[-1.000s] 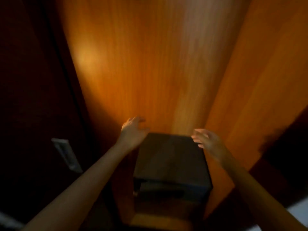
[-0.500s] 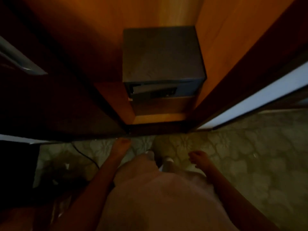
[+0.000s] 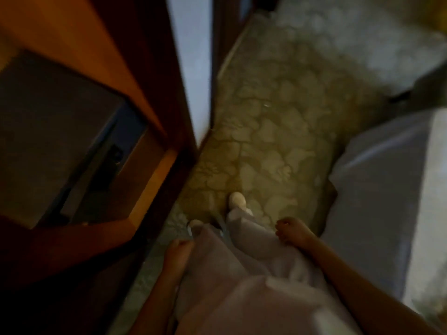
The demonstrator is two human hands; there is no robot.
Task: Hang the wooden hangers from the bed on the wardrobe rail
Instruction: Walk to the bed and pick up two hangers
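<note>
No wooden hanger and no rail show in the head view. My left hand (image 3: 177, 253) hangs at my left side beside my light trousers, fingers loose, holding nothing. My right hand (image 3: 294, 232) hangs at my right side with loosely curled fingers, also holding nothing. The open wardrobe (image 3: 79, 52) with orange wood inside stands at the left. The bed (image 3: 377, 189) with pale sheets lies at the right, its corner close to my right hand. The picture is blurred.
A dark safe box (image 3: 48, 126) sits on the wardrobe's floor shelf. The wardrobe's dark door edge (image 3: 191, 68) juts out in the middle. Patterned carpet (image 3: 273, 131) runs between wardrobe and bed. My feet in light shoes (image 3: 238, 200) stand on it.
Both hands dropped from inside the wardrobe above the safe to my sides. My view swung down and to the right, from the wardrobe toward the carpet and the bed.
</note>
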